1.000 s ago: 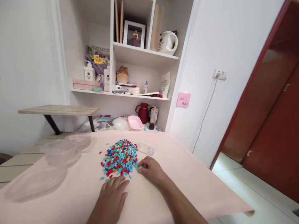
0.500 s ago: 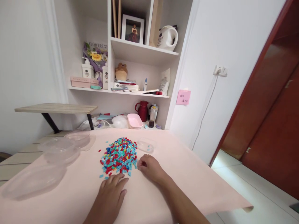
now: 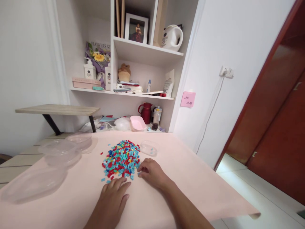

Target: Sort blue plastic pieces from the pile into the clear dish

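Observation:
A heap of small plastic bricks [image 3: 122, 159], mostly light blue and red with some yellow, green and dark blue, lies mid-table. My left hand [image 3: 115, 192] rests palm down at its near edge, fingers spread and holding nothing. To the right of the heap, my right hand [image 3: 150, 171] is curled, with thumb and forefinger close around a small light-blue brick [image 3: 138, 173], partly hidden by the fingertips. Beyond that hand sits a shallow clear tray [image 3: 145, 149] with a few light-blue bricks inside.
Several clear plastic containers [image 3: 35, 184] stand along the left of the pink-covered table [image 3: 190, 184]. At the back are a pink basin [image 3: 138, 123], a dark red jug [image 3: 145, 114] and a bottle [image 3: 156, 119]. A raised wooden shelf [image 3: 57, 109] overhangs the left side.
My right hand has shifted slightly left toward the heap, and its thumb and forefinger have parted a little, with a light-blue brick showing at their tips. My left hand has stayed in place.

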The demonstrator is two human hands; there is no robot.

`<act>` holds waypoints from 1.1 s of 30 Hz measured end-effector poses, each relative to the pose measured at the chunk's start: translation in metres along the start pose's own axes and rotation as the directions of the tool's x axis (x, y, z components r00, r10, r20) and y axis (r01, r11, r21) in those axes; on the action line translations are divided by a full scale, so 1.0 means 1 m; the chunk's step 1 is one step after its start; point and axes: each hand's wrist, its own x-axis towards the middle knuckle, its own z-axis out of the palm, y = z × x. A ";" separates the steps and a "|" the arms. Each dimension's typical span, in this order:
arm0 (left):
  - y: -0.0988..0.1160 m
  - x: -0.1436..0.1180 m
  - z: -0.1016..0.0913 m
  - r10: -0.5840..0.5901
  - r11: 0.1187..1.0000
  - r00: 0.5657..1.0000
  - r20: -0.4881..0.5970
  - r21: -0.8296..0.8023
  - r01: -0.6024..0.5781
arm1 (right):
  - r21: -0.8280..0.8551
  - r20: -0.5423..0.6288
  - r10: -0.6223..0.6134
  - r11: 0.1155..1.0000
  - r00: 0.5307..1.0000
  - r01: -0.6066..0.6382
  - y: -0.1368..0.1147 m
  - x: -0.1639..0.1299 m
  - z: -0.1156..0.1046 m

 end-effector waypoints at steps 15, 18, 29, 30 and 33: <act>-0.018 -0.001 0.027 0.056 0.998 0.986 -0.158 -0.004 -0.058 | 0.246 -0.611 0.265 0.959 0.746 -0.140 0.032 0.014 -0.026; -0.020 -0.003 0.029 0.056 0.998 0.987 -0.151 -0.022 -0.060 | 0.339 -0.622 0.348 0.927 0.701 -0.159 0.044 0.019 -0.032; -0.016 -0.004 0.023 0.033 0.997 0.993 -0.115 -0.063 -0.040 | 0.178 -0.579 0.326 0.945 0.748 -0.275 0.054 0.013 -0.034; -0.016 -0.004 0.023 0.029 0.997 0.994 -0.109 -0.066 -0.036 | 0.127 -0.560 0.312 0.948 0.767 -0.293 0.054 0.012 -0.032; -0.014 -0.003 0.020 0.019 0.997 0.995 -0.100 -0.074 -0.027 | -0.007 -0.494 0.291 0.941 0.819 -0.339 0.053 0.011 -0.026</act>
